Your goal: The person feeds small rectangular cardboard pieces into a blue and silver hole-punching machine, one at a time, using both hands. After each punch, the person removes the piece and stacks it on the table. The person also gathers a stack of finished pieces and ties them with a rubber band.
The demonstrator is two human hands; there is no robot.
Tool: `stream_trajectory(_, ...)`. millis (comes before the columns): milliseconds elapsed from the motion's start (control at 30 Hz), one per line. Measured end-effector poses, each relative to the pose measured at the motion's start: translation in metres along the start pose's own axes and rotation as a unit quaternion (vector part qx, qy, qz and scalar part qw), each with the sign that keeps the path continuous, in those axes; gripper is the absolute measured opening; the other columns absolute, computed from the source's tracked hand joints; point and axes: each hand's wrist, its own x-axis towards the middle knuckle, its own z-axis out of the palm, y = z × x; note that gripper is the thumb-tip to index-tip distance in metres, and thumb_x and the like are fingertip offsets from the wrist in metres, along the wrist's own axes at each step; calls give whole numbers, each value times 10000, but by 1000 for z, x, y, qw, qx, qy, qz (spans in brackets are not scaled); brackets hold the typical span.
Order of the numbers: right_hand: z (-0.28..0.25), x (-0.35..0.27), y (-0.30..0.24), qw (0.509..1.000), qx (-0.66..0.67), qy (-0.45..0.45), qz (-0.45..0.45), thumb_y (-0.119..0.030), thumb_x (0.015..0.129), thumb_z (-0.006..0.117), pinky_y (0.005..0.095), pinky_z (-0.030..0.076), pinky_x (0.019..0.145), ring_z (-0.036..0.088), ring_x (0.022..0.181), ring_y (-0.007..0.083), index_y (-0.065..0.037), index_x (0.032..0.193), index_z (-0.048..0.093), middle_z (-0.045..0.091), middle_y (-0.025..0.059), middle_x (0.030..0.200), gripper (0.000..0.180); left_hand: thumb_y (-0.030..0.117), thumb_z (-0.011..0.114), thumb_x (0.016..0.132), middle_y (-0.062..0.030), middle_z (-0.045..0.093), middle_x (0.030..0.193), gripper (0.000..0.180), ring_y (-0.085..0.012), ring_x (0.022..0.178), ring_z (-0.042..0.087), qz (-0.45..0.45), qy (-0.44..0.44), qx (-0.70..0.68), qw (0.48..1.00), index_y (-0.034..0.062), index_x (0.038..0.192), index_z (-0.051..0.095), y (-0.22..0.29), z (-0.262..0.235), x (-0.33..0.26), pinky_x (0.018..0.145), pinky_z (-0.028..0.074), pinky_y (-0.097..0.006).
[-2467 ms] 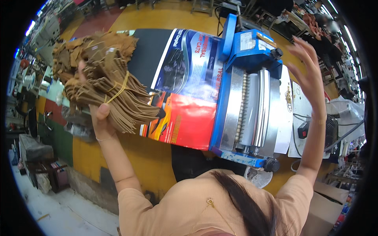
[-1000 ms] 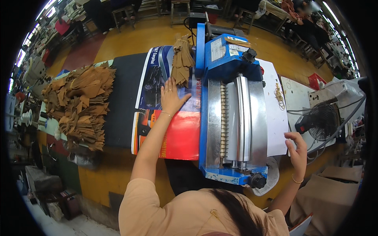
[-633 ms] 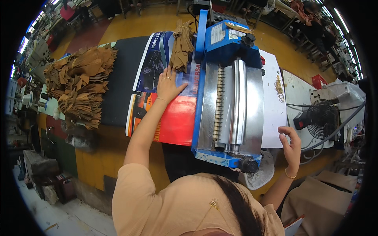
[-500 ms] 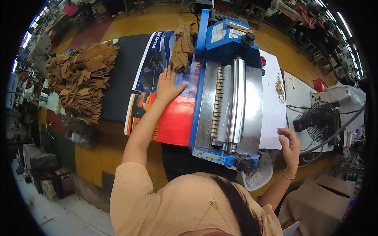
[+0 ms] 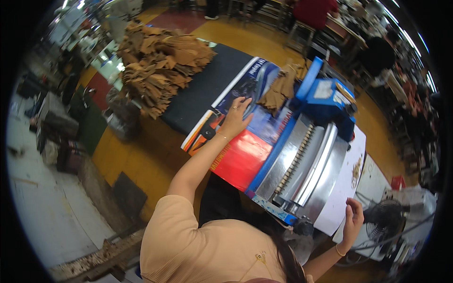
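My left hand (image 5: 236,118) is open over a glossy printed poster sheet (image 5: 245,153) in red and blue, its fingers loosely spread with nothing in them. I cannot tell whether it touches the sheet. Just beyond it, to the right, lies a bundle of brown leather-like strips (image 5: 278,93), apart from my fingers. A blue machine (image 5: 325,96) with a shiny metal roller (image 5: 317,165) and a row of small discs stands right of the sheet. Past the machine's right side my right hand (image 5: 353,221) hangs in the air, fingers slightly bent and holding nothing.
A large heap of brown cut pieces (image 5: 163,61) sits at the far left of a dark board (image 5: 212,85). Right of the machine are a white sheet with rubber bands (image 5: 357,172) and a small black fan (image 5: 382,217) with cables. People sit at benches behind.
The view has turned, so the heap, board and machine appear tilted and farther right. My left hand has moved leftward from the bundle's lower end. My right hand stays empty beside the machine.
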Motion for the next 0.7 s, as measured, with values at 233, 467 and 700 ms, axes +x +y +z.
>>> stream_trajectory(233, -8, 26, -11, 998, -61, 4, -18, -86, 935, 592, 307, 472, 866, 609, 930, 180, 50, 1082, 610, 654, 112, 1001, 202, 154, 600, 882, -176, 491, 1138, 379, -322, 1060, 507, -166, 400, 140, 890, 24, 1229, 522, -107, -200, 26, 951, 417, -414)
stream_trajectory(467, 2, 35, -29, 997, -76, 14, -20, -100, 939, 594, 295, 468, 845, 602, 912, 170, 41, 1074, 612, 646, 96, 961, 197, 505, 553, 921, -265, 252, 1525, 768, -398, 1398, 295, -561, 385, 17, 733, 1, 1457, 332, -214, -332, 44, 1139, 284, -474)
stream_trajectory(700, 16, 39, -52, 990, -138, 8, -7, -54, 915, 585, 300, 466, 834, 596, 878, 173, 44, 1047, 607, 644, 106, 940, 165, 708, 511, 839, -212, 27, 1592, 1034, -385, 1471, 23, -578, 336, -144, 729, 97, 1549, 72, -228, -334, 81, 1165, 120, -566)
